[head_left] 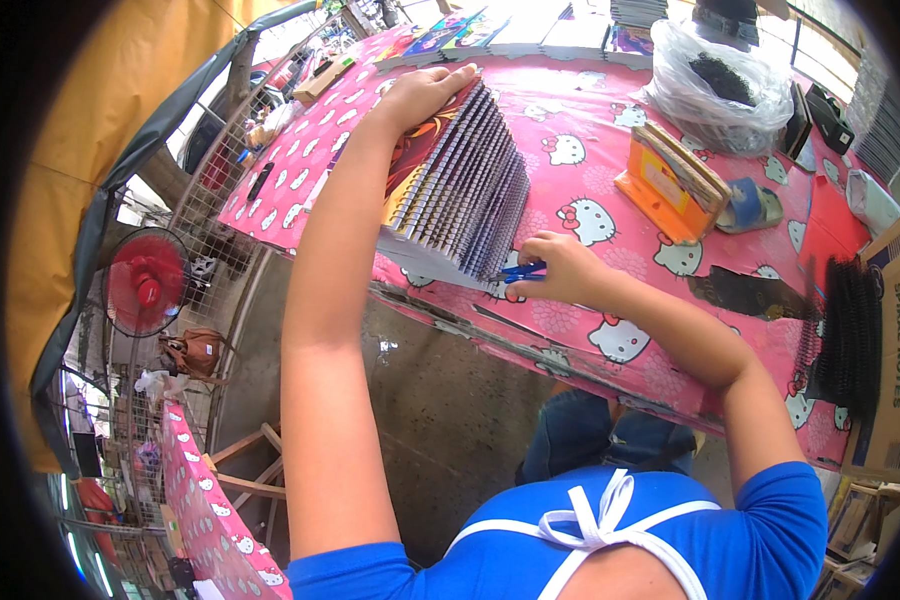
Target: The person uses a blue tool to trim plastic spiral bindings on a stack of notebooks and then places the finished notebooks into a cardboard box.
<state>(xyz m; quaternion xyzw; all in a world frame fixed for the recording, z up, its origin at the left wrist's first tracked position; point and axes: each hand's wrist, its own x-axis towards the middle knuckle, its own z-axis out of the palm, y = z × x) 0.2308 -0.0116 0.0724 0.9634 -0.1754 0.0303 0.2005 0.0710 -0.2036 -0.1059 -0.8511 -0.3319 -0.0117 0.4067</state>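
A tall stack of spiral-bound notebooks point(462, 180) stands at the near edge of the table, its coiled spines turned toward my right. My left hand point(422, 98) lies over the far top of the stack, fingers stretched out across the colourful upper cover. Low at the stack's near right corner, my right hand point(562, 268) is closed around a small pair of blue snips point(522, 272). The tips of the snips meet the coil ends of the lower notebooks; exactly which coil they touch is too small to tell.
A pink patterned cloth point(585, 220) covers the table. To the right are an orange wooden stand point(675, 190), a plastic bag point(720, 90) of black bits, black coils point(842, 330) and a cardboard box point(895, 350). More notebooks point(490, 35) line the far edge. A red fan point(148, 282) stands left.
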